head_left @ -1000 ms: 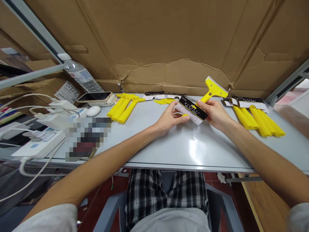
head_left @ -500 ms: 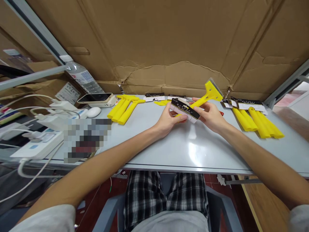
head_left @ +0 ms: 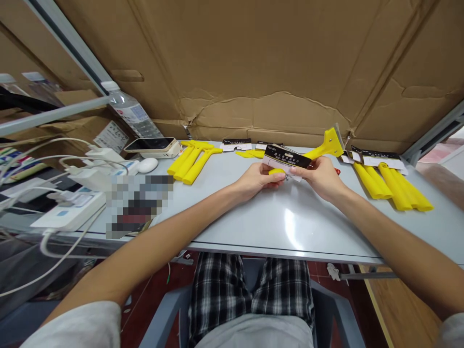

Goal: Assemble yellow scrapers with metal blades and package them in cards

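Note:
Above the table I hold a yellow scraper (head_left: pixel 330 144), its blade end pointing up and to the right. A black-and-white header card (head_left: pixel 284 158) lies across its handle. My left hand (head_left: pixel 253 182) is closed on the lower end of the handle, with the yellow tip showing by the thumb. My right hand (head_left: pixel 323 177) is closed around the handle below the head, its thumb pressing on the card's lower right corner. The card hides the middle of the handle, so whether it is fastened there I cannot tell.
Several yellow scrapers with cards (head_left: pixel 402 186) lie at the right, and bare yellow ones (head_left: pixel 194 162) at the left. More cards (head_left: pixel 236 144) lie along the back. A phone (head_left: pixel 150 144), a water bottle (head_left: pixel 134 113) and a power strip (head_left: pixel 68 212) with cables crowd the left.
The scraper has shifted right and tilted lower. The card has turned to face me more and sits closer to my right thumb. The whole view has swung slightly left.

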A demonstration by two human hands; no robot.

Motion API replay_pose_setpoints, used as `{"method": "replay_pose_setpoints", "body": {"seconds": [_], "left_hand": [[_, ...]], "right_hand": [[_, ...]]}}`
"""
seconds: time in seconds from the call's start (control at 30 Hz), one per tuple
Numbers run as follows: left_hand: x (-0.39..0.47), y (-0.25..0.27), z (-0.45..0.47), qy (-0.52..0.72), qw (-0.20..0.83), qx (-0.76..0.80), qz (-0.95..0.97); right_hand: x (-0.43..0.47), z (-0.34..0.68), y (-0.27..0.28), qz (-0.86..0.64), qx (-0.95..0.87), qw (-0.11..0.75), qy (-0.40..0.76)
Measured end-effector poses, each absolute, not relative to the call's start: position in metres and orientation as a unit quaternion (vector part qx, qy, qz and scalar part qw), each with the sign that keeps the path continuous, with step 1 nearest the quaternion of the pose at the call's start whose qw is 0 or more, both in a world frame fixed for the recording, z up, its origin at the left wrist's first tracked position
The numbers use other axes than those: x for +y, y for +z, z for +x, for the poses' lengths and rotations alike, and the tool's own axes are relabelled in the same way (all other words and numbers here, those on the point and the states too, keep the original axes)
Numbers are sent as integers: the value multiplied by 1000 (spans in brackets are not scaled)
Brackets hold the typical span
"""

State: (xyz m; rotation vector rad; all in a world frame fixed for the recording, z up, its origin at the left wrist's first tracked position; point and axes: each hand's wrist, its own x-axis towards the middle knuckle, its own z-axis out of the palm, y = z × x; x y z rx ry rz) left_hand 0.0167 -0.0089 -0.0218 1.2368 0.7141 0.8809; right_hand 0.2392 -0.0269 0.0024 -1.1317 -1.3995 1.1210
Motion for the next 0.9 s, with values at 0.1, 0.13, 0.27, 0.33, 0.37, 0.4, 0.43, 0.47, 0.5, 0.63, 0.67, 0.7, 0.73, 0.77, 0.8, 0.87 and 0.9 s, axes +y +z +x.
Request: {"method": "replay_pose_setpoints", "body": {"seconds": [0.1,0.13,0.27,0.33,0.37,0.4,0.43,0.47,0.5,0.63,0.67,0.7,0.73,0.77,0.8,0.87,0.9], "left_hand": [[-11,-20,19,389,695,308,520],[-13,-19,20,386,707,302,510],[-19,-18,25,350,746,280,493],[-20,-19,25,327,758,267,497],[-20,-19,25,321,761,261,499],[-20,-19,24,321,763,255,501],[-20,-20,24,325,762,249,502],[-19,-21,23,334,759,244,503],[-19,-21,23,343,755,238,505],[-19,-22,21,346,746,223,524],[-19,-22,21,335,746,224,530],[-20,-21,20,322,746,225,538],[-21,-21,19,307,746,226,546],[-22,-21,19,293,745,226,555],[-24,-20,18,278,744,225,565],[-26,-17,17,250,736,225,587],[-27,-15,17,235,729,227,601]], "right_hand": [[-28,239,8,-430,-520,519,525],[-30,239,11,-417,-512,528,534],[-33,238,17,-396,-498,556,535],[-33,238,16,-409,-476,565,535],[-32,238,14,-416,-464,571,534],[-32,238,13,-420,-457,574,534],[-31,237,11,-421,-459,571,535],[-31,237,9,-421,-471,558,538],[-32,237,8,-420,-490,537,543],[-32,236,7,-430,-538,483,540],[-31,236,8,-435,-533,496,529],[-30,238,10,-438,-524,516,517],[-27,240,11,-440,-511,540,504],[-25,243,13,-441,-498,564,489],[-21,246,14,-442,-484,588,475],[-15,254,18,-443,-461,623,451],[-13,257,19,-446,-454,632,443]]}}
